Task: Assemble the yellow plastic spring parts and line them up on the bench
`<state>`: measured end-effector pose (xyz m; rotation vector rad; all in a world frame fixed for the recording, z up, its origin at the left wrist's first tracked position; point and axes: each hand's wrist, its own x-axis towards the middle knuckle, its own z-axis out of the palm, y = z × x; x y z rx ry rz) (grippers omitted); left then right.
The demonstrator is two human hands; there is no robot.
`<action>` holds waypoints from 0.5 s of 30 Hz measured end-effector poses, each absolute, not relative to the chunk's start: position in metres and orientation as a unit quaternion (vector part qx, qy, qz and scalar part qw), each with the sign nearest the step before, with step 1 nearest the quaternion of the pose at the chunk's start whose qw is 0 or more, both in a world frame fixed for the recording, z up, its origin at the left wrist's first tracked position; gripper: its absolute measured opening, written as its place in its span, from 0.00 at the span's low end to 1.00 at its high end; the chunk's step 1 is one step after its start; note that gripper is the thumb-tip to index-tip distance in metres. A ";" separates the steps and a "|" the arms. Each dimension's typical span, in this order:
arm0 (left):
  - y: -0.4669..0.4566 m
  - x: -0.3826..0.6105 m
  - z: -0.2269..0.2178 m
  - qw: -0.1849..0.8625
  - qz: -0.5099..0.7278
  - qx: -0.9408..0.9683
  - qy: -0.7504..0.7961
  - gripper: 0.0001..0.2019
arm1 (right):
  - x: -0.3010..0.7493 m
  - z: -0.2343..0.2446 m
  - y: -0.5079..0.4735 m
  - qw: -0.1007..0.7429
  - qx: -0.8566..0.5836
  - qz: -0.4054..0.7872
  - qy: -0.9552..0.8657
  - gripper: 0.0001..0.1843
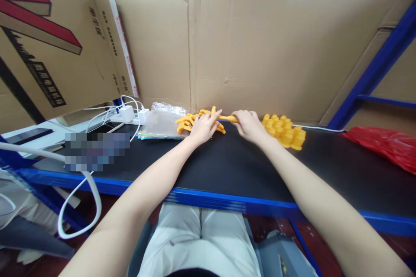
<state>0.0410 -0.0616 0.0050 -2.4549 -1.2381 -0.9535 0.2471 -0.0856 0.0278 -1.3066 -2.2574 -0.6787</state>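
In the head view, taking the yellow studded block [283,131] on the black-topped desk [234,166] as landmark: just left of that block, gripping with the right hand [248,124] the end of a thin orange-yellow strip [229,118], thumb and fingers clenched around it. Farther left of the block, covering with the left hand [204,128] a branching orange-yellow bunch [184,123], back of the hand upward and fingers reaching toward the block; cannot tell whether wrapped around the bunch or only pressing on it. Running level from the bunch toward the block, the strip; cannot tell, under the fingers, whether joined to the bunch. Beyond the bunch, left again of the block, lying flat: a clear plastic packet [160,124]. Well to the left of the block, plugged in with cables: white adapters [127,114]. Still farther left, tilted: a printed cardboard box [68,47]. Behind the block, standing upright: a plain cardboard panel [260,47]. Well to the right of the block, crumpled: a red plastic bag [385,145].
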 end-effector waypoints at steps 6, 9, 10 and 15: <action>-0.056 0.036 0.005 0.150 -0.309 -0.828 -0.443 0.17 | 0.234 0.025 -0.089 0.205 -0.477 -0.237 -0.821 0.16; -0.054 0.037 0.004 0.153 -0.298 -0.839 -0.430 0.18 | 0.232 0.025 -0.089 0.170 -0.500 -0.243 -0.814 0.16; -0.054 0.037 0.004 0.152 -0.296 -0.841 -0.427 0.18 | 0.233 0.026 -0.089 0.165 -0.502 -0.249 -0.812 0.15; -0.055 0.040 0.006 0.146 -0.300 -0.844 -0.419 0.17 | 0.234 0.030 -0.090 0.174 -0.490 -0.277 -0.808 0.13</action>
